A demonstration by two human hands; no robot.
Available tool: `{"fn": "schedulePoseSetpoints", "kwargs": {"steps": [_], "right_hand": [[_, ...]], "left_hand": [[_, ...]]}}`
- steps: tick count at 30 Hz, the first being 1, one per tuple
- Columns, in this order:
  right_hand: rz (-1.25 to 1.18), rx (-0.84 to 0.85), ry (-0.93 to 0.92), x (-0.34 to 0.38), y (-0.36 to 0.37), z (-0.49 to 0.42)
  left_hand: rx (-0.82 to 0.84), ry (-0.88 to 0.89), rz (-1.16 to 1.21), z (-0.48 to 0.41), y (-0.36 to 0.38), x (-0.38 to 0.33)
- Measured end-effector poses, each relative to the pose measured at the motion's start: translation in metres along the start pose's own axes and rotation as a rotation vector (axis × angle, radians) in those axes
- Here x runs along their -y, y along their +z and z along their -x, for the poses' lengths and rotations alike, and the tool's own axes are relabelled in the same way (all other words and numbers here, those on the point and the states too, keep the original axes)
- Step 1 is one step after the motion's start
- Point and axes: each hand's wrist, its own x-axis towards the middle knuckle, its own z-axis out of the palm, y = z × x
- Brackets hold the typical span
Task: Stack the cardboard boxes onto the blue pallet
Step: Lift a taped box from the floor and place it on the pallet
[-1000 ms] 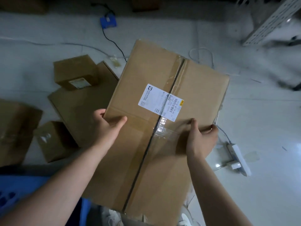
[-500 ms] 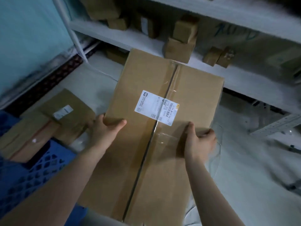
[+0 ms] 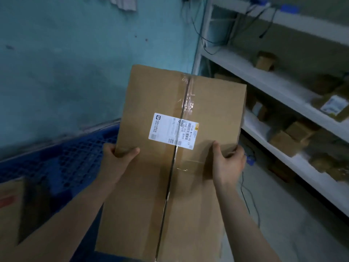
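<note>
I carry a large taped cardboard box (image 3: 151, 186) with a white shipping label in front of me. My left hand (image 3: 117, 161) grips its left edge, thumb on top. My right hand (image 3: 226, 163) grips its right edge, thumb on the top face and fingers curled round the side. The blue pallet (image 3: 62, 163) lies on the floor to the left, below the box, against the wall. A second cardboard box (image 3: 11, 210) with a red stripe shows at the lower left edge, over the pallet.
A teal wall (image 3: 66, 63) rises behind the pallet. White shelving (image 3: 283, 91) with several small cardboard boxes runs along the right. Cables hang at the shelf's top corner, and one black cable trails over the grey floor (image 3: 279, 214).
The view has swung left from the floor and shelves to the wall and blue pallet. The box stays held in both hands and now hangs beside the pallet.
</note>
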Motion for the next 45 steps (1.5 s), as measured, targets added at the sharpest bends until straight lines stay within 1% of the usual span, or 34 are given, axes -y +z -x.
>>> {"fn": "schedulePoseSetpoints", "kwargs": {"steps": [4, 10, 12, 14, 18, 20, 23, 26, 32, 36, 41, 45], "right_hand": [[-0.01, 0.145, -0.072, 0.086, 0.043, 0.062], [-0.09, 0.304, -0.12, 0.19, 0.089, 0.147], [-0.135, 0.363, -0.176, 0.214, 0.109, 0.168], [-0.123, 0.413, -0.241, 0.229, 0.131, 0.182], [-0.097, 0.496, -0.303, 0.238, 0.18, 0.196], [-0.074, 0.527, -0.309, 0.227, 0.206, 0.198], [-0.023, 0.597, -0.318, 0.194, 0.247, 0.194], [0.069, 0.722, -0.237, 0.154, 0.286, 0.191], [0.145, 0.803, -0.193, 0.057, 0.368, 0.186], [0.248, 0.82, -0.148, -0.01, 0.408, 0.177], [0.348, 0.776, -0.067, -0.119, 0.447, 0.161], [0.437, 0.792, -0.037, -0.204, 0.478, 0.159]], "left_hand": [[-0.099, -0.022, 0.087, 0.003, -0.113, -0.03], [-0.292, 0.054, 0.081, 0.019, -0.258, -0.094], [-0.365, 0.07, 0.07, 0.018, -0.298, -0.107], [-0.421, 0.064, 0.037, 0.014, -0.331, -0.111], [-0.467, 0.026, 0.035, 0.002, -0.361, -0.093], [-0.47, -0.004, 0.045, -0.009, -0.363, -0.072], [-0.481, -0.105, 0.068, -0.034, -0.358, -0.028], [-0.496, -0.202, 0.068, -0.058, -0.347, 0.018], [-0.491, -0.354, 0.082, -0.099, -0.327, 0.119], [-0.453, -0.418, 0.089, -0.123, -0.305, 0.187], [-0.36, -0.534, 0.084, -0.161, -0.267, 0.288], [-0.286, -0.636, 0.115, -0.186, -0.24, 0.365]]}}
